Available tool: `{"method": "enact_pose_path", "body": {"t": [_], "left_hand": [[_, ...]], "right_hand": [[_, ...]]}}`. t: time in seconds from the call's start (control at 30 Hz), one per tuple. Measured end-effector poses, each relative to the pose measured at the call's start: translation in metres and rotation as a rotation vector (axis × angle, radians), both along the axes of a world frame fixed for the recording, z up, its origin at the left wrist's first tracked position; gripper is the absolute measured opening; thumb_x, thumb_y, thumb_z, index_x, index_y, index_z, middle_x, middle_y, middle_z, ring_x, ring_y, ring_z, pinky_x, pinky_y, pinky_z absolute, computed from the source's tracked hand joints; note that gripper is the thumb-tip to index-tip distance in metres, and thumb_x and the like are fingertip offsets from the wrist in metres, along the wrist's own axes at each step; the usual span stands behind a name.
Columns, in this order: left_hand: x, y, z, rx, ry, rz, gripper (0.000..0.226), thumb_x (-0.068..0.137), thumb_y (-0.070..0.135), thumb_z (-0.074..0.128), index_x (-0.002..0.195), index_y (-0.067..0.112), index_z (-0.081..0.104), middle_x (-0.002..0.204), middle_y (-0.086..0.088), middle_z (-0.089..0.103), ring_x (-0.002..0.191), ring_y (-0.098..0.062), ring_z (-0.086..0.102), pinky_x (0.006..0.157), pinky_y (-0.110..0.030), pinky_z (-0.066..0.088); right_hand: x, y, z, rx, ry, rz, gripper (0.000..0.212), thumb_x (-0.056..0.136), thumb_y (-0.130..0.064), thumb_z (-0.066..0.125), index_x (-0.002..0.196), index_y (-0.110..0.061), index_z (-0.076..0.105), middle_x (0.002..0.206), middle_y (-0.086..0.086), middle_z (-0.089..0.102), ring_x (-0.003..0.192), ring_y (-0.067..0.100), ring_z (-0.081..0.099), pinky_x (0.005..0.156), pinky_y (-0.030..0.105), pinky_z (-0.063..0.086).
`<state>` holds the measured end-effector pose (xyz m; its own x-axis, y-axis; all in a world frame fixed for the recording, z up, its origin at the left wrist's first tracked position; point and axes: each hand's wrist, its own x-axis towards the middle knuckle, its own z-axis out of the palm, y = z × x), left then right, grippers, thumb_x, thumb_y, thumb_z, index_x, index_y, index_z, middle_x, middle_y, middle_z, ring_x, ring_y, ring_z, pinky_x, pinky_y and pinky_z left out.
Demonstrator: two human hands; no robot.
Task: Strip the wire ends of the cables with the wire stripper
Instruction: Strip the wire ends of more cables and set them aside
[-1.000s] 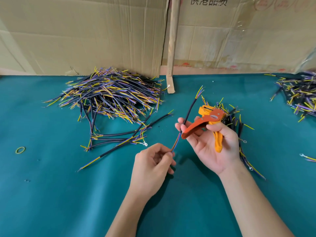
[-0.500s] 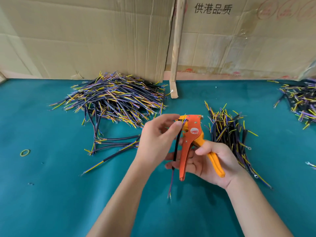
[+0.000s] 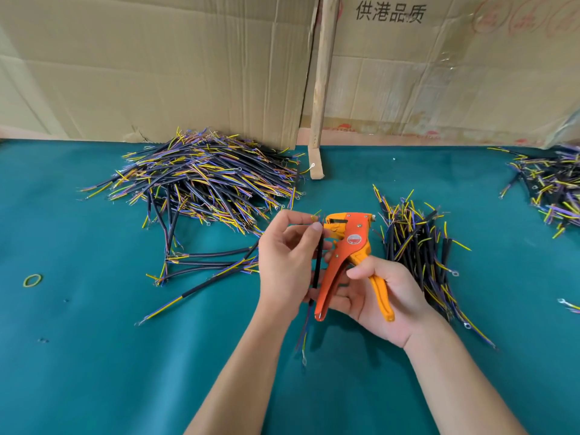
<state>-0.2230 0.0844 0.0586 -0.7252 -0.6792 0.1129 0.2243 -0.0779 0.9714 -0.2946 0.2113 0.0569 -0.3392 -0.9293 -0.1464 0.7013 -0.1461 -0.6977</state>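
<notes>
From the head view, the left hand (image 3: 290, 262) pinches a thin black-sheathed cable (image 3: 317, 268) between thumb and forefinger, its upper wire ends at the head of the wire stripper (image 3: 348, 259), its lower end hanging with a small ring terminal. The right hand (image 3: 383, 296) grasps the stripper's orange and yellow handles, which stand spread apart. Heaps of similar cables (image 3: 207, 180) with yellow and purple wires lie on the teal felt-like desk (image 3: 94, 356), backed by creased cardboard (image 3: 157, 64)
</notes>
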Motion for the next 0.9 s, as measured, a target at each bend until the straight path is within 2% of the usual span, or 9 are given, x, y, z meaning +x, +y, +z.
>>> {"method": "enact_pose_path", "body": {"t": [0.13, 0.23, 0.3, 0.37, 0.5, 0.6, 0.7, 0.8, 0.9], "left_hand": [[0.001, 0.001, -0.005, 0.153, -0.007, -0.045, 0.01, 0.099, 0.014, 0.062, 0.091, 0.018, 0.057, 0.094, -0.012, 0.076, 0.071, -0.021, 0.071, 0.039, -0.023, 0.044], [0.001, -0.001, -0.009, 0.225, 0.022, -0.14, 0.004, 0.096, 0.023, 0.056, 0.092, 0.023, 0.058, 0.097, -0.015, 0.075, 0.068, -0.02, 0.066, 0.039, -0.018, 0.039], [0.001, -0.002, -0.01, 0.232, 0.004, -0.204, 0.015, 0.094, 0.04, 0.052, 0.09, 0.026, 0.057, 0.096, -0.012, 0.076, 0.068, -0.019, 0.065, 0.042, -0.017, 0.038], [0.0, -0.004, -0.011, 0.246, -0.022, -0.228, 0.024, 0.098, 0.048, 0.05, 0.089, 0.027, 0.056, 0.097, -0.01, 0.076, 0.067, -0.018, 0.066, 0.042, -0.016, 0.036], [0.001, -0.009, -0.014, 0.289, -0.026, -0.258, 0.007, 0.093, 0.028, 0.061, 0.088, 0.028, 0.056, 0.097, -0.011, 0.075, 0.064, -0.017, 0.064, 0.042, -0.015, 0.028], [0.002, -0.012, -0.016, 0.34, 0.007, -0.323, 0.012, 0.088, 0.024, 0.071, 0.093, 0.027, 0.061, 0.096, -0.007, 0.072, 0.066, -0.02, 0.059, 0.048, -0.02, 0.025], [-0.001, -0.013, -0.016, 0.379, 0.007, -0.318, 0.024, 0.082, 0.017, 0.081, 0.103, 0.021, 0.071, 0.096, -0.007, 0.072, 0.066, -0.018, 0.062, 0.049, -0.02, 0.035], [-0.004, -0.011, -0.018, 0.385, 0.002, -0.261, 0.014, 0.083, 0.01, 0.08, 0.094, 0.018, 0.077, 0.091, -0.01, 0.073, 0.061, -0.017, 0.065, 0.039, -0.018, 0.04], [-0.006, -0.01, -0.02, 0.317, -0.014, -0.188, 0.013, 0.082, 0.012, 0.082, 0.093, 0.016, 0.079, 0.084, -0.012, 0.073, 0.059, -0.016, 0.063, 0.043, -0.021, 0.043]], "right_hand": [[-0.001, -0.001, -0.002, 0.006, -0.006, -0.012, 0.058, 0.058, -0.007, 0.081, 0.115, 0.001, 0.073, 0.113, 0.035, 0.067, 0.104, 0.052, 0.068, 0.087, 0.052, 0.058], [-0.002, -0.004, -0.003, 0.017, -0.029, -0.048, 0.058, 0.056, -0.004, 0.08, 0.114, 0.001, 0.073, 0.11, 0.034, 0.067, 0.099, 0.052, 0.069, 0.082, 0.051, 0.06], [-0.002, -0.005, -0.004, 0.027, -0.005, -0.059, 0.043, 0.064, -0.003, 0.069, 0.107, -0.002, 0.076, 0.106, 0.03, 0.07, 0.096, 0.05, 0.07, 0.082, 0.05, 0.06], [-0.003, -0.005, -0.005, 0.046, -0.003, -0.069, 0.041, 0.067, -0.005, 0.062, 0.106, -0.002, 0.077, 0.105, 0.031, 0.071, 0.094, 0.049, 0.071, 0.081, 0.049, 0.061], [-0.002, -0.006, -0.005, 0.052, -0.025, -0.089, 0.046, 0.066, -0.005, 0.063, 0.11, 0.002, 0.074, 0.108, 0.034, 0.068, 0.094, 0.052, 0.07, 0.078, 0.049, 0.061], [-0.002, -0.008, -0.004, 0.049, -0.043, -0.113, 0.042, 0.065, -0.003, 0.064, 0.105, 0.002, 0.074, 0.101, 0.028, 0.068, 0.092, 0.051, 0.07, 0.078, 0.05, 0.061], [-0.002, -0.008, -0.003, 0.054, -0.06, -0.137, 0.045, 0.059, 0.003, 0.065, 0.104, 0.004, 0.068, 0.096, 0.024, 0.063, 0.088, 0.048, 0.068, 0.078, 0.052, 0.06], [-0.003, -0.007, -0.005, 0.064, -0.036, -0.172, 0.054, 0.06, 0.002, 0.066, 0.114, 0.004, 0.061, 0.106, 0.027, 0.061, 0.092, 0.046, 0.065, 0.08, 0.052, 0.059], [-0.003, -0.006, -0.007, 0.097, 0.02, -0.191, 0.05, 0.066, 0.004, 0.06, 0.116, 0.004, 0.06, 0.114, 0.03, 0.063, 0.095, 0.048, 0.067, 0.082, 0.053, 0.059]]}}
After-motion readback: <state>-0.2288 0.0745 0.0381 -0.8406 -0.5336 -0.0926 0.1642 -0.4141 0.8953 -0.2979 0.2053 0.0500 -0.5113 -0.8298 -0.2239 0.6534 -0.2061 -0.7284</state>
